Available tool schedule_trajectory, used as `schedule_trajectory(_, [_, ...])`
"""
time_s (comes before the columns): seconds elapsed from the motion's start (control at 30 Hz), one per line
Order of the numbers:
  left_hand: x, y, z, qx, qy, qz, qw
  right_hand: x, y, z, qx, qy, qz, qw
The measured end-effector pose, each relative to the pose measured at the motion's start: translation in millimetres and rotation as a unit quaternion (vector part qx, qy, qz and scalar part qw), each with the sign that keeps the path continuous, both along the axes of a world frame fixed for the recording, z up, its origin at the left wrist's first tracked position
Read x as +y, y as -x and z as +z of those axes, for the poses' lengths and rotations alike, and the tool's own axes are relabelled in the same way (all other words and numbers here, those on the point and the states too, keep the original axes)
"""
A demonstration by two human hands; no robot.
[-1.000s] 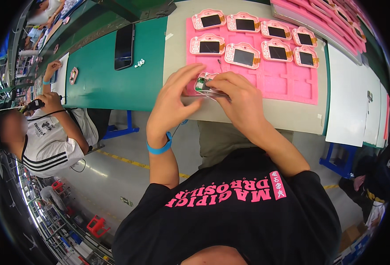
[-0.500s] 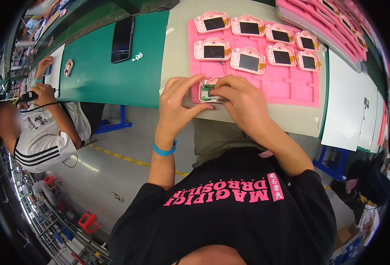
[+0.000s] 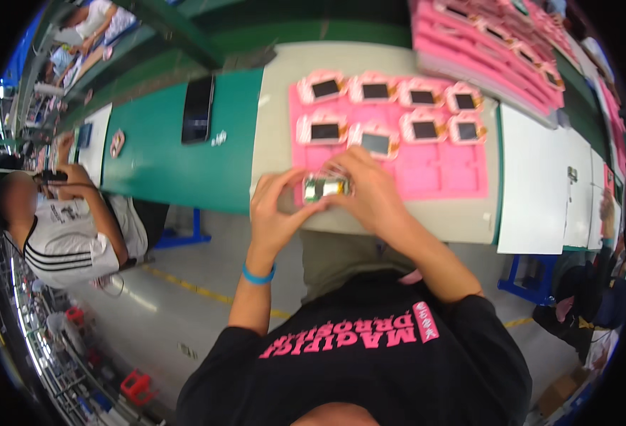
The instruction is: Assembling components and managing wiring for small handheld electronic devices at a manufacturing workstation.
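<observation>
your left hand (image 3: 274, 213) and right hand (image 3: 370, 195) meet at the near edge of the counter (image 3: 426, 220), both pinching one small device (image 3: 325, 187) between fingertips and thumbs, its greenish, metallic inside facing up. it sits just in front of the pink tray (image 3: 434, 174), near that tray's near-left corner. eight pink devices with dark screens (image 3: 375, 91) already lie in the tray's two far rows, while the near row looks unfilled, so by my reading you are past the middle of this tray with several pockets left. your fingers cover the device's edges, so what exactly is being fitted is hard to make out. stacked pink trays (image 3: 483, 42) at the far right are cut off by the rim.
</observation>
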State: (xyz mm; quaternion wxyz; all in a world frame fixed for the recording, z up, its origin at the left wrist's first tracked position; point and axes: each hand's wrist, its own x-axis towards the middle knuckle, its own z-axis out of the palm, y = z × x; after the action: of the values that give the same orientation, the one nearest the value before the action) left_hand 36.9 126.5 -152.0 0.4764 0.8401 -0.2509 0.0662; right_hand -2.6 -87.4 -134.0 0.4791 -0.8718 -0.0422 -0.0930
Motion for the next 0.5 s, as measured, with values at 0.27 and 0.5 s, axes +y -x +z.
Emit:
schedule_trajectory(0.27, [20.4, -29.6, 66.2, 0.168, 0.094, -0.009, 0.981, -86.0, 77.9, 3.6, 0.049, 0.052, -0.101, 0.992])
schedule_trajectory(0.5, [-41.5, -132.3, 61.7, 0.129, 0.086, -0.051, 0.987, -101.1, 86.8, -5.0, 0.001, 0.136, -0.1, 0.986])
